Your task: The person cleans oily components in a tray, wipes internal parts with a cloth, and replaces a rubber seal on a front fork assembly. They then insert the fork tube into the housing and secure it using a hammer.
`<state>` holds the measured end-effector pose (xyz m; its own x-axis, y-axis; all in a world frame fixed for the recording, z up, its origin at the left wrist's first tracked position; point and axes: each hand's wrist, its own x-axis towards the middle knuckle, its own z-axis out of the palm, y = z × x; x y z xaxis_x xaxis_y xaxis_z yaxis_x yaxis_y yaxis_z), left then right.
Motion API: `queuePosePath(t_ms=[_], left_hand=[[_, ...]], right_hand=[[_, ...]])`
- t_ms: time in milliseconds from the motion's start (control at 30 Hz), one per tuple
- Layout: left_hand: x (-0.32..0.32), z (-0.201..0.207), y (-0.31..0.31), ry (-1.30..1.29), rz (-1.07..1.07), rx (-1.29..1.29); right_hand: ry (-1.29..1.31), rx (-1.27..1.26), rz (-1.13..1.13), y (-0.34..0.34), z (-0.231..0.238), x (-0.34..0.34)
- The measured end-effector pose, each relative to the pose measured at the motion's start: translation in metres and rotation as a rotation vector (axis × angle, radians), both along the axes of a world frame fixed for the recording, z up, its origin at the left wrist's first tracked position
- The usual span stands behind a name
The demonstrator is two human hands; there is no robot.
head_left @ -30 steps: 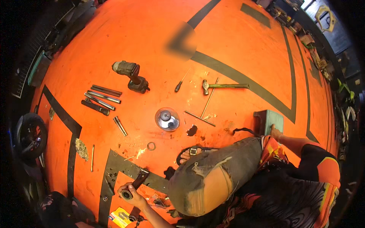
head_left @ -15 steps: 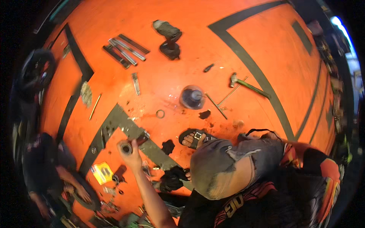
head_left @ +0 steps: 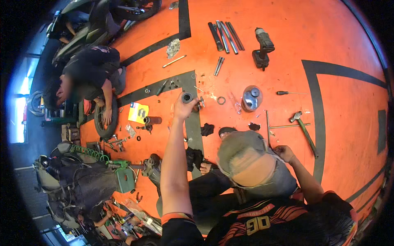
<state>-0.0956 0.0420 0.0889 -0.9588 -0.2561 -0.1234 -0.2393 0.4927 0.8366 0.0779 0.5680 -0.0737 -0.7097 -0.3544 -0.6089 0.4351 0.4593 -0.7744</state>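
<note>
My left hand [head_left: 183, 110] is wrapped round a dark metal tube [head_left: 187, 97], its round open end facing up. Just beyond that hand, a small metal fitting [head_left: 201, 102] appears, partly hidden. Beside my knee, my right hand [head_left: 285, 154] is low, near the lower end of a T-handle wrench [head_left: 289, 126] on the orange floor. Its fingers are partly hidden, so contact with the wrench is unclear. A green-handled hammer [head_left: 308, 137] lies to the right of the wrench. A clear, rounded jug with dark contents [head_left: 251, 102] stands ahead.
A cordless impact driver [head_left: 262, 49], several metal tubes [head_left: 226, 37] and a screwdriver [head_left: 291, 93] lie farther out. At left, a co-worker [head_left: 92, 74] bends over a wheel [head_left: 106, 123]. Nearer are a yellow packet [head_left: 138, 112], another dark cylinder [head_left: 153, 120] and a green oil bottle [head_left: 124, 179].
The view has swung, bringing more of the left side in. My left hand still holds the tube, now farther from my body. My right hand has come into sight beside the T-handle wrench.
</note>
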Motion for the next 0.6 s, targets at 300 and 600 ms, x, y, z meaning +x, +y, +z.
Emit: queuePosePath(t_ms=[300, 600], left_hand=[[0.054, -0.021, 0.022, 0.149, 0.243, 0.034], [0.080, -0.028, 0.036, 0.261, 0.200, 0.028]], right_hand=[[0.297, -0.130, -0.217, 0.021, 0.054, -0.016], [0.691, 0.032, -0.906, 0.154, 0.109, -0.128]])
